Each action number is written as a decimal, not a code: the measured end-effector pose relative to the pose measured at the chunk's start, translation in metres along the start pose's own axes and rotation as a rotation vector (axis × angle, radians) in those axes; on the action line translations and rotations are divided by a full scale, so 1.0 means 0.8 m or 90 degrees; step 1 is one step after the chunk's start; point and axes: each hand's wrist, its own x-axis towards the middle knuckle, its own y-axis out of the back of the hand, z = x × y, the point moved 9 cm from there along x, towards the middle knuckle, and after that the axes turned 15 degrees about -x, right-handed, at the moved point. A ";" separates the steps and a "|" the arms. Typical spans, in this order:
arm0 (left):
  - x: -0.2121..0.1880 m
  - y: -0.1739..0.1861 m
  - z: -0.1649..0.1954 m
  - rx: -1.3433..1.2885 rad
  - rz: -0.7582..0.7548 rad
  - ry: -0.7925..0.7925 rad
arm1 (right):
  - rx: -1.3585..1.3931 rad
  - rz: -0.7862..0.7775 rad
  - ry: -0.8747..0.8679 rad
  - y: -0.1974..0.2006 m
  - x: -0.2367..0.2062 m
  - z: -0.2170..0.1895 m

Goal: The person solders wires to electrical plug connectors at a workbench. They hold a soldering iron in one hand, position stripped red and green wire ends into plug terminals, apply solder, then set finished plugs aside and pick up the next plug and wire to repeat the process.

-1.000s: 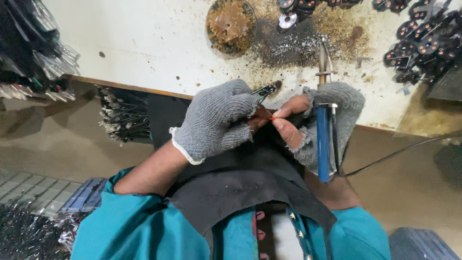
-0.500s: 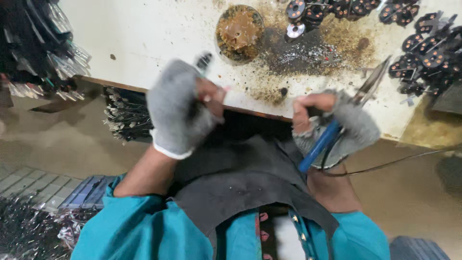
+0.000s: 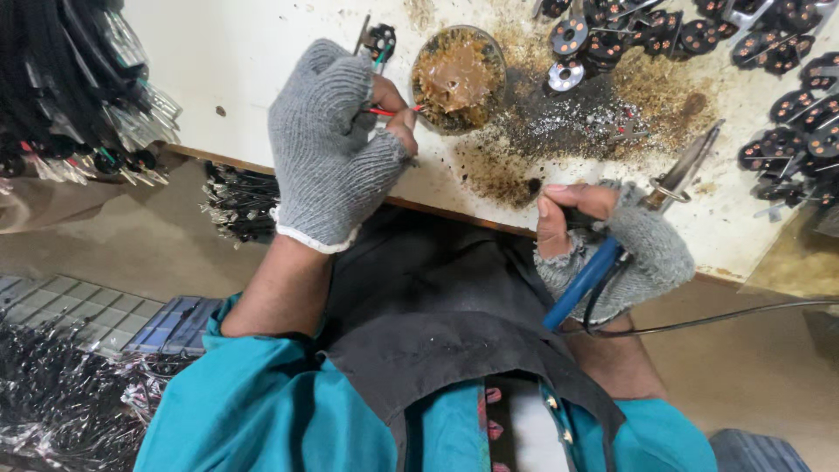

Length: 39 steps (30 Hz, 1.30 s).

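Left hand (image 3: 336, 144) now forward, red wire (image 3: 391, 111) pinched at flux tin (image 3: 458, 79); right hand (image 3: 612, 249) grip clenched round soldering iron (image 3: 629, 236).

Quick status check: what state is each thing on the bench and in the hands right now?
Left hand: gloved, pinching a red wire, tip at the paste.
Right hand: gloved, gripping the soldering iron, tip off the bench.
Paste tin: open, messy brown.
Round black parts: loose, piled.
Bench: stained.

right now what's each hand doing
left hand: closed, pinching a red wire at the flux tin
right hand: closed on the soldering iron
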 end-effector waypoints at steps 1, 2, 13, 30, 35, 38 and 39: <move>0.000 0.002 -0.002 -0.018 0.012 0.014 | 0.003 -0.012 -0.010 -0.004 0.001 0.001; 0.000 0.001 -0.001 -0.043 0.011 0.007 | -0.011 -0.023 -0.012 -0.005 0.002 0.001; -0.009 0.004 0.018 -0.035 0.040 -0.083 | -0.037 0.069 0.109 0.001 -0.012 0.002; -0.072 -0.095 0.082 -0.410 -0.406 -0.004 | -0.021 -0.010 0.306 0.000 -0.022 0.007; -0.056 -0.094 0.078 -0.149 -0.400 -0.113 | -0.098 -0.068 0.300 -0.028 -0.010 -0.003; -0.045 -0.089 0.063 -0.074 -0.269 -0.121 | -0.006 -0.037 0.265 -0.029 -0.001 -0.006; -0.046 -0.091 0.057 -0.062 -0.257 -0.113 | 0.055 -0.029 0.238 -0.024 0.000 -0.003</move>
